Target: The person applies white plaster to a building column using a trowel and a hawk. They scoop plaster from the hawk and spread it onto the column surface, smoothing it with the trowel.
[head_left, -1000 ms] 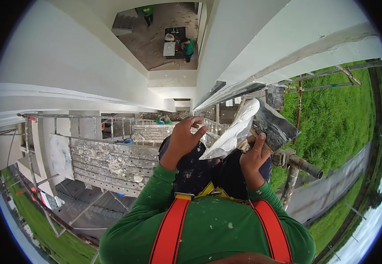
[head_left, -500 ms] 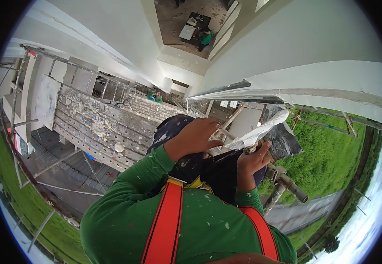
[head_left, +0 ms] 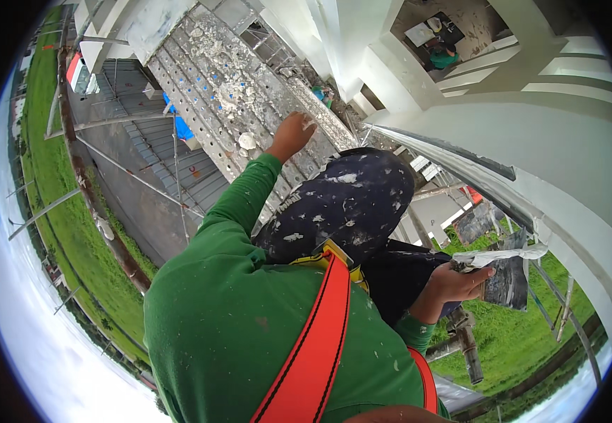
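Below and ahead of the person, the scaffold deck (head_left: 204,102) lies crusted with pale splatter, a white lump (head_left: 247,141) near its left edge. Left of the deck are a grey roof (head_left: 172,166), a blue sheet (head_left: 179,127) and a rusty pole (head_left: 87,183). Right of the deck, a pale wall (head_left: 559,144) closes off the side; beyond it, at a lower level, a person in green (head_left: 445,58) is beside a dark worktop (head_left: 452,29).

The left hand (head_left: 293,134) is over the deck's right part, fingers curled; whether it grips anything cannot be told. The speckled trouser knee (head_left: 348,204) bulges between deck and right hand (head_left: 455,283), which is clamped on a dark flat plate (head_left: 509,282) with a white strip (head_left: 510,255) along it, well right of the deck, close to the wall's edge. A pipe (head_left: 469,352) juts below the plate. The deck's left side borders open air; right of it, the wall narrows the room.
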Action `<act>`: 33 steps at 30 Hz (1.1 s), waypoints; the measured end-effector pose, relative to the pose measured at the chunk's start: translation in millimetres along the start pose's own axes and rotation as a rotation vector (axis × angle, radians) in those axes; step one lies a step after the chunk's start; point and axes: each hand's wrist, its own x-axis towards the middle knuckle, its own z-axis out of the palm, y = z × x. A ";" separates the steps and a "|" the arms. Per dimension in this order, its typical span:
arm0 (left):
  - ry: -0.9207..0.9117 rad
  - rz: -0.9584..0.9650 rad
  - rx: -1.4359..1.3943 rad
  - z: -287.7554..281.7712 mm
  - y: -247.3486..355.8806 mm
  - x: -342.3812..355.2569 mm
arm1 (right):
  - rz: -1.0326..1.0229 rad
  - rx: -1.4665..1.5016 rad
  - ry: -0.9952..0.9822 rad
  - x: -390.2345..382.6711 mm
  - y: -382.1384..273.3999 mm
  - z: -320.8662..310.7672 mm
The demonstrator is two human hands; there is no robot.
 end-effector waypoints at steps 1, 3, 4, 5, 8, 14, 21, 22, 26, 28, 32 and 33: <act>0.059 -0.062 0.015 4.3 -34.3 -10.4 | -0.016 -0.019 0.010 2.3 -2.1 -1.0; 0.195 -0.238 0.042 13.2 -98.8 -38.2 | 0.000 -0.024 -0.006 3.9 -6.5 -8.0; 0.280 -0.354 0.053 16.0 -124.5 -52.9 | 0.029 -0.005 -0.026 6.1 -10.4 -11.1; 0.377 -0.467 -0.016 11.0 -131.1 -64.4 | 0.078 0.011 -0.040 3.0 -13.7 -11.7; 0.454 -0.728 0.101 5.6 -159.7 -104.9 | -0.008 -0.044 -0.003 0.4 -8.2 -11.5; 0.376 -0.559 0.151 15.2 -147.9 -93.4 | 0.001 -0.063 -0.026 2.9 -13.2 -15.0; 0.364 -0.309 0.189 28.7 -88.6 13.4 | 0.051 -0.002 0.048 -13.8 -2.1 4.7; 0.285 -0.258 0.201 31.5 -99.2 18.6 | 0.045 -0.008 0.020 -13.3 -6.0 1.6; 0.252 -0.420 0.232 34.1 -95.5 26.4 | -0.029 0.032 0.051 -13.8 -2.6 1.9; 0.240 -0.411 0.203 35.2 -99.5 21.5 | -0.035 0.054 0.042 -14.9 -2.0 4.3; 0.232 -0.368 0.188 23.8 -80.2 23.5 | -0.009 0.021 0.042 -19.9 -6.9 1.8; 0.241 -0.365 0.177 25.8 -87.2 26.6 | -0.006 0.029 0.049 -19.6 -9.0 4.0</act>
